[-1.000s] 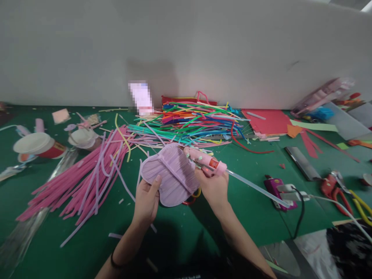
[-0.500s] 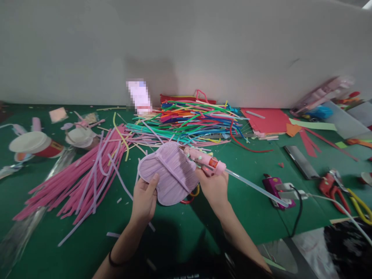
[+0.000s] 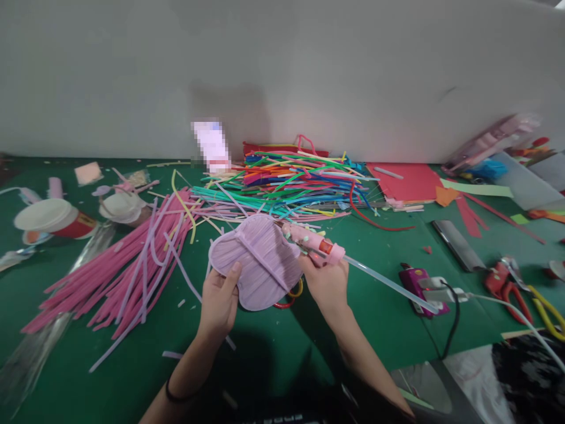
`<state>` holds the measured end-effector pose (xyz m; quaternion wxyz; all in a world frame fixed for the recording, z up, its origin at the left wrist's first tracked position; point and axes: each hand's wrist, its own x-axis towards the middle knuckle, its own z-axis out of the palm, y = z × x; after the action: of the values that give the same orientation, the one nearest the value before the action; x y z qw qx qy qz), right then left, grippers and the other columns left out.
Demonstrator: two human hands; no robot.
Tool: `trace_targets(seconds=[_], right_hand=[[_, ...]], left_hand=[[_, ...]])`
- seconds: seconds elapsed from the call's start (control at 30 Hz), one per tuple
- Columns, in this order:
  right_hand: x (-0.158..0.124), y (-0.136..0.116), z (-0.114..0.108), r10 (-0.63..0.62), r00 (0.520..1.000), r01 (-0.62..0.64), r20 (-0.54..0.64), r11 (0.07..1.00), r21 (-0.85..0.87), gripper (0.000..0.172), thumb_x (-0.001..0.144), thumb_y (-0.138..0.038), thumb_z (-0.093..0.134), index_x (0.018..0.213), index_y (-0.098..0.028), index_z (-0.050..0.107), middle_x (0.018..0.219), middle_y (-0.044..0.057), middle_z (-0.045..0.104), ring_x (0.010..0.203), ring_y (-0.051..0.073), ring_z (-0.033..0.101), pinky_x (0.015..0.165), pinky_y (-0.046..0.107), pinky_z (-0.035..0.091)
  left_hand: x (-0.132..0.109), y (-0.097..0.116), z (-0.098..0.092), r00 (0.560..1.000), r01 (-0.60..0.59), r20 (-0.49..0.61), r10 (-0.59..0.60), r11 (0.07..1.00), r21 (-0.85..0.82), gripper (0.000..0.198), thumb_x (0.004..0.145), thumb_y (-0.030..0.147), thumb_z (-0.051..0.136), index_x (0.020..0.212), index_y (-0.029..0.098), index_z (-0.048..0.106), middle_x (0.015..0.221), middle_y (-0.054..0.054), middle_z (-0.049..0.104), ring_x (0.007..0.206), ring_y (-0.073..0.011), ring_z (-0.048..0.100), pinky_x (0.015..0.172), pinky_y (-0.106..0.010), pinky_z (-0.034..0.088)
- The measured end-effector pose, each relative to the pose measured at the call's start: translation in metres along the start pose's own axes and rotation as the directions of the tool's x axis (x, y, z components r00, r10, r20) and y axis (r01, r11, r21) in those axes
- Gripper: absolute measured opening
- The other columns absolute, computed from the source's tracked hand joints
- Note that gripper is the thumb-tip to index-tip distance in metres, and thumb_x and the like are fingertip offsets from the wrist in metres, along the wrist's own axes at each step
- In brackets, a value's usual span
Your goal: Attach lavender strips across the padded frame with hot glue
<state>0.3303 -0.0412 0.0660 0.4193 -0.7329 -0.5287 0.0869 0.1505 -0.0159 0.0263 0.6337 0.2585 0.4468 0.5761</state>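
Observation:
My left hand grips the lower left edge of a lilac butterfly-like panel, thumb on its face and fingers behind it. The panel is built of strips laid side by side, with a raised bar running diagonally across it. In my right hand is a pink glue gun, its nozzle pointing left at the panel's upper right edge. A long clear glue stick juts out of the gun's back end. Partly hidden behind the panel, red and yellow loops, perhaps scissor handles, lie on the table.
Pink pipe cleaners spread over the left of the green table; a multicoloured pile lies by the wall. Paper cups stand at left. A purple power adapter, a dark phone and red-handled pliers lie right.
Almost nothing differs. The panel and the glue gun have shifted very slightly, and both hands keep their hold.

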Motion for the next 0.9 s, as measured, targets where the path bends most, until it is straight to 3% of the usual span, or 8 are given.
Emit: trace_targets(seconds=[0.2,0.4,0.73,0.9], right_hand=[[-0.002,0.005,-0.001,-0.062,0.998,0.063,0.014,0.997,-0.051,0.028,0.078,-0.028,0.046,0.051,-0.024,0.044,0.05,-0.002,0.054,0.061,0.016,0.056,0.065,0.026,0.042],[-0.004,0.006,-0.001,-0.031,1.0,0.03,0.0,0.997,-0.067,0.024,0.079,-0.026,0.048,0.055,-0.023,0.053,0.061,0.0,0.063,0.065,0.017,0.059,0.065,0.027,0.043],[-0.005,0.016,-0.002,-0.173,0.981,0.184,0.085,0.972,-0.144,0.028,0.081,-0.021,0.047,0.055,-0.024,0.058,0.055,-0.001,0.061,0.073,0.019,0.061,0.067,0.026,0.042],[-0.007,0.019,-0.005,-0.187,0.975,0.212,0.117,0.941,-0.263,0.027,0.079,-0.016,0.048,0.055,-0.023,0.058,0.054,-0.001,0.057,0.063,0.017,0.054,0.06,0.026,0.036]], left_hand=[[0.0,0.0,0.0,1.0,0.007,0.014,-0.007,1.0,-0.003,0.052,0.07,0.039,0.086,0.116,0.021,0.071,0.123,-0.011,0.072,0.124,-0.0291,0.061,0.11,-0.043,0.046],[0.001,0.0,0.0,1.0,-0.003,0.003,0.003,1.0,-0.003,0.052,0.069,0.039,0.086,0.116,0.021,0.071,0.122,-0.011,0.072,0.124,-0.0291,0.061,0.11,-0.042,0.046],[0.001,0.0,0.0,1.0,0.002,0.009,-0.002,1.0,0.022,0.051,0.073,0.039,0.084,0.119,0.022,0.07,0.122,-0.01,0.072,0.123,-0.0289,0.062,0.11,-0.043,0.046],[0.002,-0.001,0.0,1.0,0.002,0.012,-0.002,1.0,0.016,0.052,0.071,0.04,0.085,0.118,0.021,0.07,0.121,-0.011,0.072,0.123,-0.0292,0.062,0.11,-0.042,0.047]])
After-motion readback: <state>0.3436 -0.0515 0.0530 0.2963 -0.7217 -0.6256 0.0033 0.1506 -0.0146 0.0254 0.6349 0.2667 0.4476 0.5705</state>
